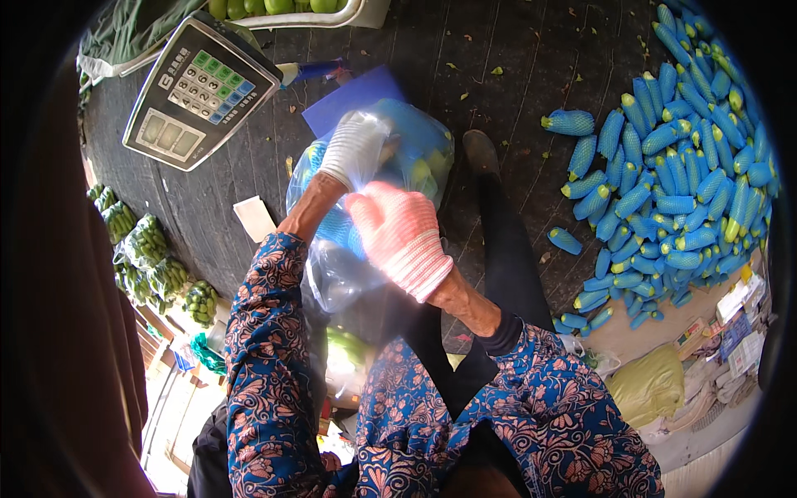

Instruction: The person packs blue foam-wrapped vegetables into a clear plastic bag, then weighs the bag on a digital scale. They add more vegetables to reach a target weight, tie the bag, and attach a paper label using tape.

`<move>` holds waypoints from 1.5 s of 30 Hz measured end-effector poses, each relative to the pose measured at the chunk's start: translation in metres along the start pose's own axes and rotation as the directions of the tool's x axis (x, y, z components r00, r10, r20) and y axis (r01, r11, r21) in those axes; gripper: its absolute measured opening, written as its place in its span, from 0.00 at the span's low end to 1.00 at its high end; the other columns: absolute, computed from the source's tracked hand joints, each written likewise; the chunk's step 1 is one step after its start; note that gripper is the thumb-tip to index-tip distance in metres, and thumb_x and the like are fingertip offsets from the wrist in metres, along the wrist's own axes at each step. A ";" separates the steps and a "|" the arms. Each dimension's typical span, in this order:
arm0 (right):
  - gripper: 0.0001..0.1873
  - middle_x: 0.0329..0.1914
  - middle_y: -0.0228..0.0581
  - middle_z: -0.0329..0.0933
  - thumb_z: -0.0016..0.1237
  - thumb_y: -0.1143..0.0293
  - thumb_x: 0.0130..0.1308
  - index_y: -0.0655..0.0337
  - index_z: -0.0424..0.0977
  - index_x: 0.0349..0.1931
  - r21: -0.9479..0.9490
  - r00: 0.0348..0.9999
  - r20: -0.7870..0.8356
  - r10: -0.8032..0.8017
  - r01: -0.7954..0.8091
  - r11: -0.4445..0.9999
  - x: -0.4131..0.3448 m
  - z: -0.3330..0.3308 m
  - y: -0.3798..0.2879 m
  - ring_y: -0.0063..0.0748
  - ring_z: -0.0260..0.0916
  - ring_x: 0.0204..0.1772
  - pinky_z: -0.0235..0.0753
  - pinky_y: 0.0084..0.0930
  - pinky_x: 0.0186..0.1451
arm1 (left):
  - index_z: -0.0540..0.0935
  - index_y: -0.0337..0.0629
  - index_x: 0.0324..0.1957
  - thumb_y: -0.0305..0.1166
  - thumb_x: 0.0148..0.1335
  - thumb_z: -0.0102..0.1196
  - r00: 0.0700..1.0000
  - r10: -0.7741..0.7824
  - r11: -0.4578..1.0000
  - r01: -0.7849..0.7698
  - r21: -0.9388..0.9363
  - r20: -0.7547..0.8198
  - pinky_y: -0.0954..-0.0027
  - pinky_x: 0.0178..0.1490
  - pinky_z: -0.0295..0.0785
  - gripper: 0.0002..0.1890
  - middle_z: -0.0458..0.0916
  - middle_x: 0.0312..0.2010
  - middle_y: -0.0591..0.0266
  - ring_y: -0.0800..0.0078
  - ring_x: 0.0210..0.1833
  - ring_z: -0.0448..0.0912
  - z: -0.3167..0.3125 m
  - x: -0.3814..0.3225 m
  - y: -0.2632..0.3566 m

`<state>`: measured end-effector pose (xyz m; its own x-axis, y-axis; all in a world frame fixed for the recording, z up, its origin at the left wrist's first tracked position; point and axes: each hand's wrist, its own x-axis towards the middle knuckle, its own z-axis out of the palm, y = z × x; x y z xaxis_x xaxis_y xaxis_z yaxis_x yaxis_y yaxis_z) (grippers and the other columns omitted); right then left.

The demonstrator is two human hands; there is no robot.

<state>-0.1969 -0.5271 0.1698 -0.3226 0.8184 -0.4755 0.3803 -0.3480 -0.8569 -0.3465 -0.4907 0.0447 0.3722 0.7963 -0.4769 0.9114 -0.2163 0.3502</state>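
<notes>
Before me stands a clear plastic bag [433, 146] filled with green vegetables in blue foam netting. My left hand [358, 146], in a white knit glove, grips the gathered upper part of the bag. Close below it, my right hand [398, 233], in a pink knit glove, is closed on the bag's plastic too. A loose, crumpled end of the bag [333, 277] hangs below the hands towards me. Under the far side of the bag, a flat blue panel [355, 96] sticks out. The fingertips of both hands are hidden.
To the right lies a large heap of vegetables in blue foam nets [679, 180]. A digital scale's keypad and display unit [202, 90] stands at left. Bagged green produce [146, 243] lines the left edge. A white crate [299, 22] holds green produce. A yellow sack [647, 386] lies lower right.
</notes>
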 end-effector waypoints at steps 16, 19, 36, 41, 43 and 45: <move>0.15 0.27 0.52 0.79 0.51 0.57 0.68 0.60 0.79 0.31 0.053 0.999 -0.038 0.035 -0.033 0.998 -0.001 -0.007 0.006 0.59 0.78 0.35 0.75 0.48 0.38 | 0.82 0.43 0.36 0.36 0.57 0.61 0.954 0.038 0.996 -0.059 -0.063 -0.298 0.57 0.59 0.68 0.08 0.80 0.39 0.56 0.55 0.49 0.76 0.023 0.006 0.002; 0.14 0.24 0.52 0.77 0.53 0.62 0.68 0.64 0.79 0.31 0.066 0.998 -0.049 0.032 -0.028 0.997 -0.003 -0.008 0.009 0.56 0.76 0.29 0.74 0.38 0.33 | 0.82 0.43 0.35 0.36 0.57 0.60 0.960 0.033 0.995 -0.057 -0.078 -0.280 0.58 0.59 0.68 0.08 0.81 0.38 0.56 0.56 0.49 0.77 0.020 0.007 0.004; 0.13 0.20 0.31 0.69 0.53 0.69 0.71 0.69 0.75 0.30 0.104 0.999 -0.038 0.007 -0.003 0.995 -0.009 -0.018 0.021 0.15 0.61 0.26 0.65 0.22 0.30 | 0.82 0.40 0.33 0.34 0.51 0.56 0.834 0.057 0.998 -0.031 0.056 -0.548 0.55 0.59 0.70 0.09 0.81 0.36 0.54 0.55 0.49 0.78 0.049 0.028 0.018; 0.12 0.25 0.26 0.70 0.51 0.69 0.72 0.67 0.75 0.31 0.200 0.995 0.074 0.074 -0.087 0.976 -0.004 -0.025 0.020 0.13 0.61 0.31 0.64 0.18 0.35 | 0.82 0.41 0.27 0.34 0.49 0.57 0.879 0.045 0.999 -0.029 0.041 -0.474 0.59 0.56 0.70 0.08 0.81 0.34 0.53 0.56 0.45 0.79 0.035 0.019 0.020; 0.12 0.25 0.26 0.70 0.51 0.69 0.72 0.67 0.76 0.31 0.181 0.993 0.087 0.085 -0.100 0.978 -0.002 -0.026 0.019 0.13 0.61 0.31 0.64 0.18 0.35 | 0.82 0.41 0.26 0.35 0.48 0.57 0.861 0.101 0.994 -0.106 0.019 -0.498 0.60 0.55 0.70 0.08 0.81 0.33 0.53 0.56 0.45 0.79 0.029 0.015 0.017; 0.12 0.26 0.26 0.70 0.51 0.68 0.72 0.68 0.76 0.31 0.166 0.992 0.095 0.087 -0.102 0.981 -0.002 -0.026 0.018 0.13 0.61 0.32 0.64 0.18 0.35 | 0.82 0.40 0.26 0.36 0.48 0.57 0.874 0.129 0.989 -0.145 0.002 -0.469 0.60 0.55 0.71 0.09 0.82 0.33 0.53 0.56 0.45 0.80 0.025 0.015 0.012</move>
<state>-0.1668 -0.5227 0.1602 -0.3689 0.7381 -0.5649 0.2618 -0.5007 -0.8251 -0.3254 -0.4955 0.0217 0.3607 0.9327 0.0070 0.8479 -0.3310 0.4141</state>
